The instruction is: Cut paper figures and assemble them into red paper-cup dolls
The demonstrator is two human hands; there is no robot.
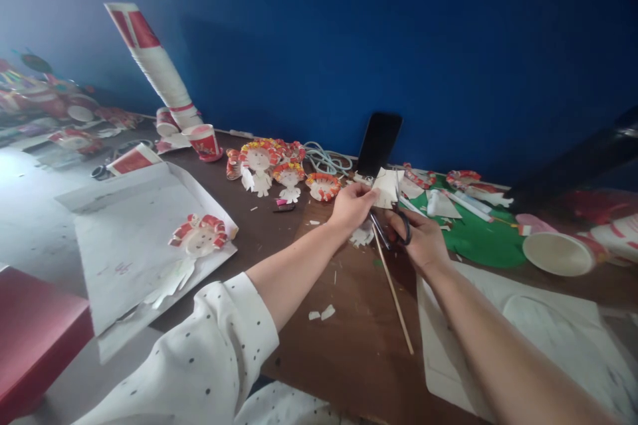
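Observation:
My left hand (353,204) pinches the lower left edge of a small white paper piece (385,187) above the brown table. Closed around the dark handles of a pair of scissors (407,228) is my right hand (425,239). The scissors' blades point up at the right side of the paper; how far they are apart I cannot tell. Below my hands lie white paper scraps (363,235) and a thin wooden stick (393,292). Just behind the paper, a black phone (379,143) leans on the blue wall.
Paper lion figures (259,161) with red and orange manes stand left of the phone. Another lion face (198,239) lies on a white sheet (119,265). Markers (466,206) rest on green paper (478,242) at right, beside a paper cup (558,254). A tall cup-paper tube (159,73) leans back left.

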